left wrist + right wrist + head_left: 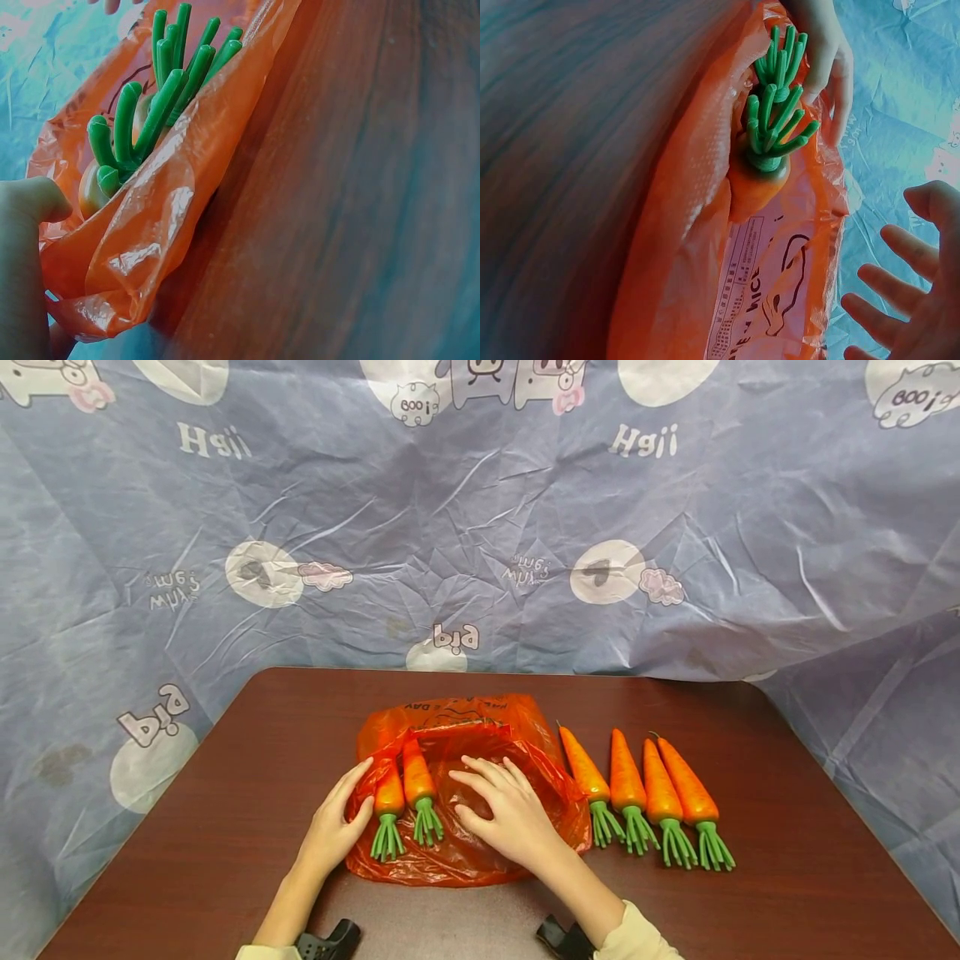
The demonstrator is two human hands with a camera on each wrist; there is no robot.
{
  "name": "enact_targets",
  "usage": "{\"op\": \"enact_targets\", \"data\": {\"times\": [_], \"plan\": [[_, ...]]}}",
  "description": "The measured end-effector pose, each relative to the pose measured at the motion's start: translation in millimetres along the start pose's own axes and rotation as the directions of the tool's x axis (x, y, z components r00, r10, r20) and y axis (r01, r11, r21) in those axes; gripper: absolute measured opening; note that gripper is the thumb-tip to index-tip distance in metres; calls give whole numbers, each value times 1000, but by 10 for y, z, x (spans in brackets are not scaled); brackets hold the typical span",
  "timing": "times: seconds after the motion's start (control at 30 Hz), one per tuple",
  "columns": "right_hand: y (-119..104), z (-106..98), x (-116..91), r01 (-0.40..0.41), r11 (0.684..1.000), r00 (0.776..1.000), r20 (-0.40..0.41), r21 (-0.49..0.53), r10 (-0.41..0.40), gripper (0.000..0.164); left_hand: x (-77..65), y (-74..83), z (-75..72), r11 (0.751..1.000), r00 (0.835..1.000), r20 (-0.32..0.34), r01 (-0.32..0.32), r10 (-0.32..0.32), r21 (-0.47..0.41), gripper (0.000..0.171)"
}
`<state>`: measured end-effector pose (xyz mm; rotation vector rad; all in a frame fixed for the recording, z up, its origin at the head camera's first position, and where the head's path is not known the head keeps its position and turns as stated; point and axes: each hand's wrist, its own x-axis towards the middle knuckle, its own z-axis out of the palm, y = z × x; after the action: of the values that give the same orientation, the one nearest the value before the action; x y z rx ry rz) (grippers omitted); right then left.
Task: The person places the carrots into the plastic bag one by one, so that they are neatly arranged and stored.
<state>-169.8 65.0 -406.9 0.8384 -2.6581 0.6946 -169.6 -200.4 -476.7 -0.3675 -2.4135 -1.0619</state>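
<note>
A red, see-through plastic bag [480,864] lies on the table with its mouth facing me. Inside its left part are two orange toy carrots, one [389,793] next to the left hand and another [417,774] beside it, green tops toward me. My left hand [333,828] holds the bag's left rim, thumb on the inner side and fingers outside; in the left wrist view the thumb [41,199] is by the carrot tops [157,112]. Over the bag's opening, my right hand [513,814] has spread fingers and grips nothing; the right wrist view shows its fingers [900,285] apart from the bag.
Several more toy carrots lie in a row on the brown table [787,827] right of the bag, the nearest carrot [587,768] close to its edge. A printed blue-grey cloth [480,527] hangs behind the table. Black straps [330,941] are at the wrists.
</note>
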Motion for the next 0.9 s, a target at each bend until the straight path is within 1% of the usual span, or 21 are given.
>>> {"op": "enact_targets", "data": {"times": [0.1,0.27,0.6,0.9], "plan": [[29,-19,-35,10,1000,1000,-11,-20,-10,41,0,5,-2,1000,1000,0,-1,1,0,59],[70,-50,-91,10,1000,1000,-23,-23,-11,41,5,2,-5,1000,1000,-9,-14,14,-5,59],[159,-123,-234,22,999,997,-77,-41,-26,41,5,-10,6,999,999,-14,-29,29,12,61],[242,-201,-362,3,997,996,-92,-78,-10,41,1,-10,5,1000,999,-20,-25,25,4,61]]}}
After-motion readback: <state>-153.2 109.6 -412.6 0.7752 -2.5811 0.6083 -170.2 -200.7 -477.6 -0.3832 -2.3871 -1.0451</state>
